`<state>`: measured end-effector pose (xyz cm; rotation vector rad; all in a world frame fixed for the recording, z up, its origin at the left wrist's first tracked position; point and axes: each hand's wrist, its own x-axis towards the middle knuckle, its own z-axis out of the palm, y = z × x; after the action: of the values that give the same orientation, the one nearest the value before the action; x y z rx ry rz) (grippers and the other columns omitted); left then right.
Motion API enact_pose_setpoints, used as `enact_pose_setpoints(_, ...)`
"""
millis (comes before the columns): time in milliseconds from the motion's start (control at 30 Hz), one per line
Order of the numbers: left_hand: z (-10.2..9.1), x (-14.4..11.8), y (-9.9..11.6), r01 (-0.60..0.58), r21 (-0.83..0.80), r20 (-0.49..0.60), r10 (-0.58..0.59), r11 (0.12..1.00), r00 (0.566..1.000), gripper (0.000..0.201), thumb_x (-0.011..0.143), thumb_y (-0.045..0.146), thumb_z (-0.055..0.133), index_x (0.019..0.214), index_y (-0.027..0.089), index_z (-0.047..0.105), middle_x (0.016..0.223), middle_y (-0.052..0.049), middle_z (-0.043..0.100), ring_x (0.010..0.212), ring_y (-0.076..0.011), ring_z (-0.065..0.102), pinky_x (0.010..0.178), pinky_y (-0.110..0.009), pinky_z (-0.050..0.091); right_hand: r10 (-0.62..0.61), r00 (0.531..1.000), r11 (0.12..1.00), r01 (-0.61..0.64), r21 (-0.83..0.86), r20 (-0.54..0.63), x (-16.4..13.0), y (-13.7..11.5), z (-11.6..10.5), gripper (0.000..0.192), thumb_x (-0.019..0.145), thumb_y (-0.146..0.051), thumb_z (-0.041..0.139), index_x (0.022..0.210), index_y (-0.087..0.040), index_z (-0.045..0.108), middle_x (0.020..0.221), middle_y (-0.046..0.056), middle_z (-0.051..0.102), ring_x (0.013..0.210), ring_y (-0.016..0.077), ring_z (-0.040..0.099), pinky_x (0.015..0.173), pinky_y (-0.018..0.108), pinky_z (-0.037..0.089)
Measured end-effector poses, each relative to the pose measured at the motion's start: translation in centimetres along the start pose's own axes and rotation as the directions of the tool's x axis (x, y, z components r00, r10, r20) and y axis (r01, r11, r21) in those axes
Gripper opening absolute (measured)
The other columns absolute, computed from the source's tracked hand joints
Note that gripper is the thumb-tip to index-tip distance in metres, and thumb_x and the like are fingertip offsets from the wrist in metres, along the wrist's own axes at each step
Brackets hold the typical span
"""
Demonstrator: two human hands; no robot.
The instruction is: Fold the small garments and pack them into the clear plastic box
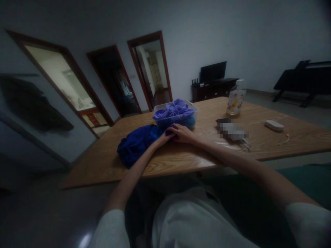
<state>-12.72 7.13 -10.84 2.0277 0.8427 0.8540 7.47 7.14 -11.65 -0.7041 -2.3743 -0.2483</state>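
Both hands, left hand (165,137) and right hand (182,133), meet pinching a blue cloth (138,144) bunched on the tabletop (181,158), just near of the clear tub (176,115) heaped with more.

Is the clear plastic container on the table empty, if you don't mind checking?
No, the clear plastic container is heaped with purple-blue cloth rising above its rim.
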Motion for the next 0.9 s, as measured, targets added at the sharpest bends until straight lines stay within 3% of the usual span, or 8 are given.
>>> enact_pose_setpoints(300, 0.1, -0.3, -0.7, 0.047, -0.083, -0.05, -0.051, 0.995, 0.997, 0.088, 0.087, 0.064, 0.077, 0.156, 0.016, 0.049, 0.163, -0.016, 0.052, 0.154, -0.0397, 0.043, 0.133, -0.052, 0.03, 0.103, 0.994, 0.989, -0.099, 0.107, -0.032, 0.0, -0.2, -0.1, 0.058, 0.086, -0.015, 0.074, 0.142, -0.02, 0.06, 0.128, 0.012, 0.067, 0.112, 0.0291, 0.07, 0.094, 0.039, 0.059)
enact_pose_setpoints(600, 0.1, -0.4, -0.9, 0.065, -0.098, -0.07, -0.072, 0.993, 0.995, 0.099, 0.077, 0.056, 0.089, 0.157, 0.016, 0.044, 0.162, -0.017, 0.05, 0.15, -0.0404, 0.045, 0.131, -0.052, 0.032, 0.212, 0.976, 0.975, -0.209, 0.076, -0.045, -0.1, -0.2, 0.5, 0.061, 0.089, -0.022, 0.073, 0.146, -0.018, 0.053, 0.137, 0.014, 0.06, 0.098, 0.0245, 0.071, 0.087, 0.037, 0.06)
enact_pose_setpoints(733, 0.1, -0.3, -0.7, 0.072, -0.083, -0.091, -0.079, 0.994, 0.993, 0.087, 0.082, 0.043, 0.086, 0.156, 0.018, 0.048, 0.161, -0.014, 0.054, 0.151, -0.0368, 0.045, 0.131, -0.048, 0.032, 0.12, 0.99, 0.992, -0.116, 0.058, -0.073, -0.2, -0.6, 0.5, 0.069, 0.09, -0.019, 0.071, 0.154, -0.022, 0.046, 0.151, 0.016, 0.049, 0.118, 0.0282, 0.067, 0.089, 0.038, 0.062)
enact_pose_setpoints(900, -0.3, -0.3, -0.7, 0.074, -0.065, -0.097, -0.08, 0.995, 0.992, 0.063, 0.09, 0.039, 0.074, 0.148, 0.018, 0.058, 0.152, -0.012, 0.063, 0.149, -0.0345, 0.046, 0.129, -0.05, 0.032, 0.018, 0.993, 0.997, -0.009, 0.072, -0.118, -0.2, -1.1, -0.2, 0.081, 0.088, -0.027, 0.079, 0.16, -0.023, 0.041, 0.163, 0.02, 0.039, 0.145, 0.0374, 0.051, 0.105, 0.05, 0.06)
